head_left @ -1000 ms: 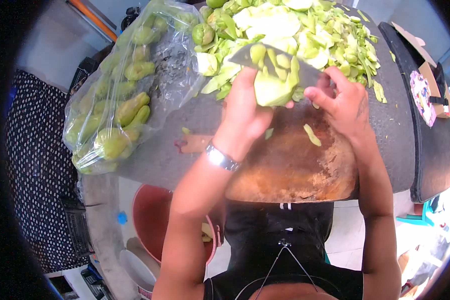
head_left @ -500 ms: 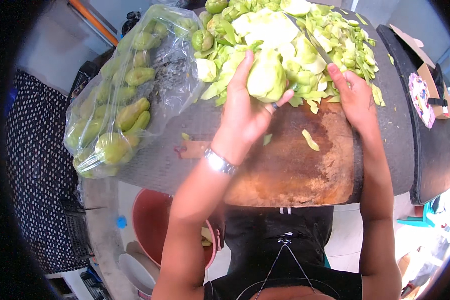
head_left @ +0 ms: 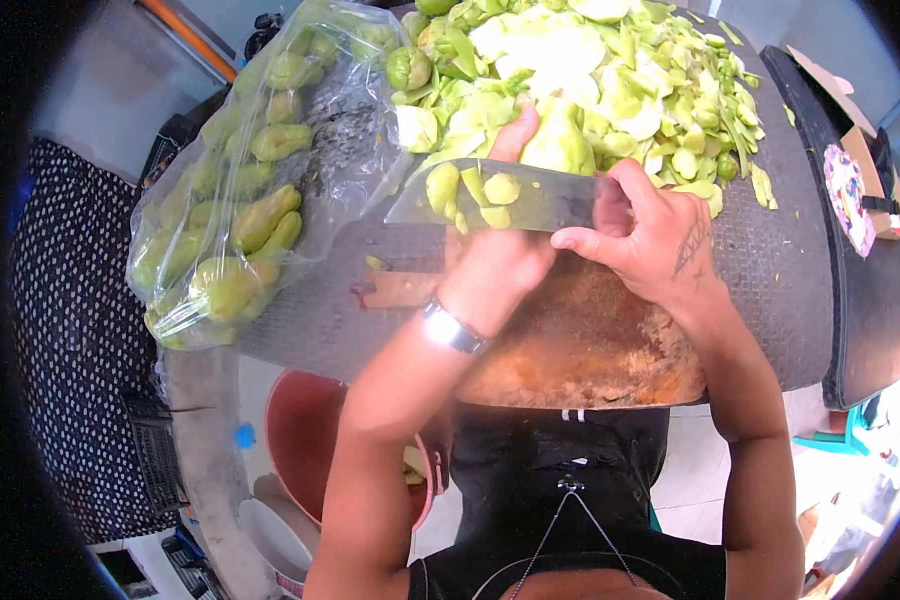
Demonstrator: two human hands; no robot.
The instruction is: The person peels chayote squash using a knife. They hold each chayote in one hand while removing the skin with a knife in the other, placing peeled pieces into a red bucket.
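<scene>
My left hand (head_left: 498,262) is closed around a pale green peeled chayote (head_left: 560,142), its thumb up along the left side. My right hand (head_left: 660,228) grips the handle of a broad-bladed kitchen knife (head_left: 558,200). The blade lies nearly level, flat side up and tip to the left, passing over my left hand and hiding part of its fingers. Several bits of green peel stick to the blade. Beyond both hands, a heap of chayote peel and slices (head_left: 660,110) covers the far part of the table. Below them is a worn wooden chopping board (head_left: 600,345).
A clear plastic bag of unpeeled chayotes (head_left: 220,285) lies at the left on the dark table (head_left: 770,280). Below the table's left edge stand a red bucket (head_left: 305,425) and a white basin (head_left: 275,535). An open cardboard box (head_left: 870,180) rests on another table at the right.
The knife has swung from upright, pointing away at the right, to level across my left hand. My right hand has moved left and nearer; the chayote has shifted slightly right.
</scene>
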